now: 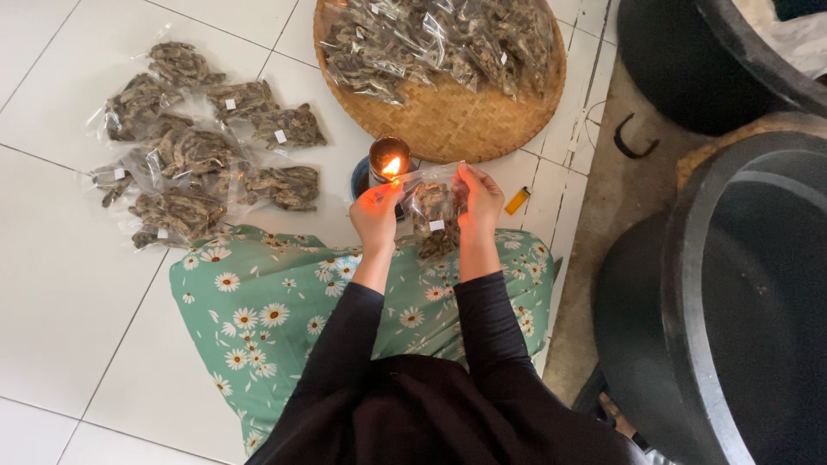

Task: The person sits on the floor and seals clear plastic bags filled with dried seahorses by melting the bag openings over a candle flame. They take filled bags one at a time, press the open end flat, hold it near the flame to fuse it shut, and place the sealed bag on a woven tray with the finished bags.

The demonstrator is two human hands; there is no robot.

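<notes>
Both hands' grip pinching plastic bag [433,211] edge.

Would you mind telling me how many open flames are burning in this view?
1. The only flame burns on the candle on the floor, just beyond the left hand and the clear packet held in both hands. None appears elsewhere.

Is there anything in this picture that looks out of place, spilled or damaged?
Nothing looks spilled or damaged. One small oddity: an orange lighter lies loose on the white tiled floor, beside the woven tray. Both hands hold a clear packet close to the candle flame.
</notes>
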